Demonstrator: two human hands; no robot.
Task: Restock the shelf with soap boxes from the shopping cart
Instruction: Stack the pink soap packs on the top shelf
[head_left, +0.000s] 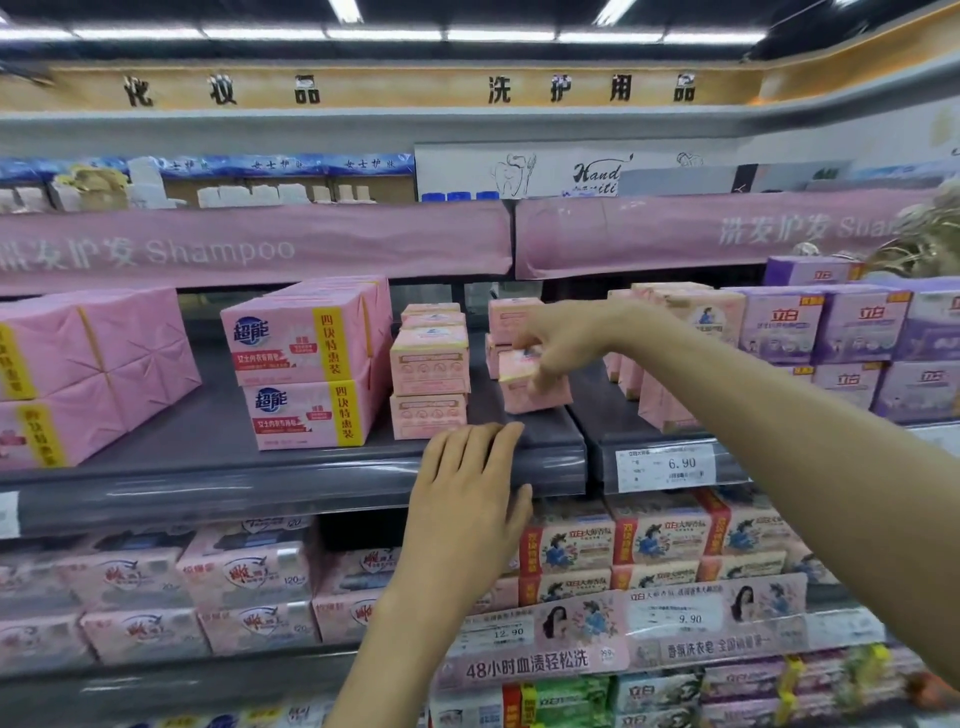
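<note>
My right hand (563, 340) reaches onto the grey middle shelf (291, 467) and holds a small pink soap box (518, 367) with curled fingers, right above another pink soap box (540, 397) on the shelf. Just left of them is a stack of pink soap boxes (430, 374). More of the same stand behind my hand, partly hidden. My left hand (467, 499) hangs in front of the shelf's front lip, fingers straight and together, holding nothing. The shopping cart is out of view.
Large pink multi-pack soap bundles (306, 364) stand at the left of the shelf, purple boxes (852, 332) at the right. A price tag reading 6.90 (665, 467) is on the shelf lip. Lower shelves are packed with soap packs (654, 540).
</note>
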